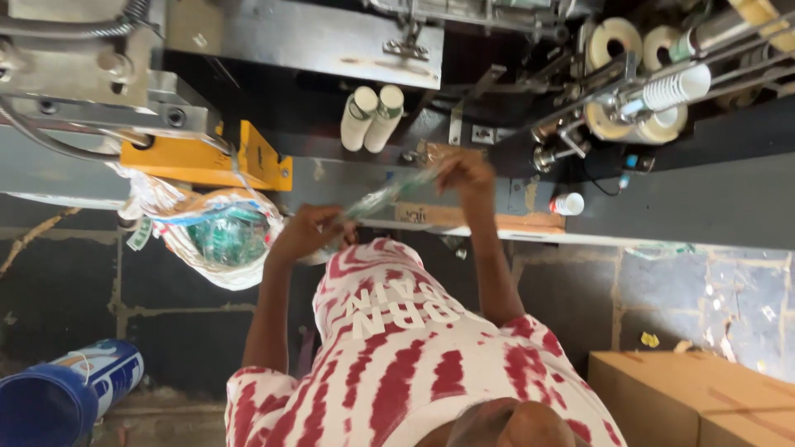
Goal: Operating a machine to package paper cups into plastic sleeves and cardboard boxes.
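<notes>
Both hands are up at the machine: the left hand [302, 234] and right hand [466, 174] each pinch one end of a clear plastic sleeve [389, 195], probably a cup wrapper, its long axis stretched slantwise between them, above the worktop [662, 215].
</notes>
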